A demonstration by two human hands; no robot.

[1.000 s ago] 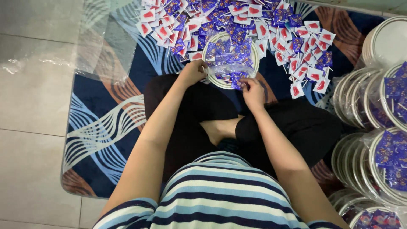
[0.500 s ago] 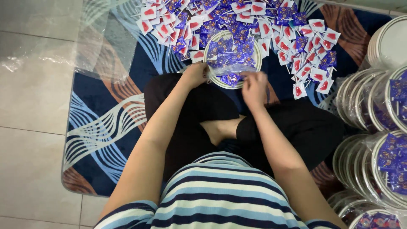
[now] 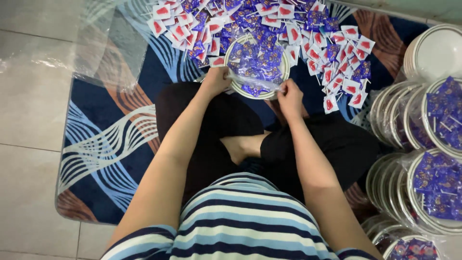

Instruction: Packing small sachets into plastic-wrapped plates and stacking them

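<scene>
You are wrapping the round plate [image 3: 285, 72] of purple sweet packets [image 3: 255, 60], which sits on the rug [image 3: 120, 125] just past your knees: your left hand [image 3: 215, 79] pinches its near-left rim, and your right hand [image 3: 290, 94] is closed on the clear film [image 3: 250, 83]. Next, I judge, the film needs drawing taut. Your fingertips are hidden, and the film's edges are hard to trace.

Blue-and-white striped shirt [image 3: 245, 221], black trousers [image 3: 216, 130], bare forearms, bare foot [image 3: 243, 147].

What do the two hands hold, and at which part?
Both the left hand and right hand grip the near rim of a round plate filled with purple wrapped candies.
</scene>
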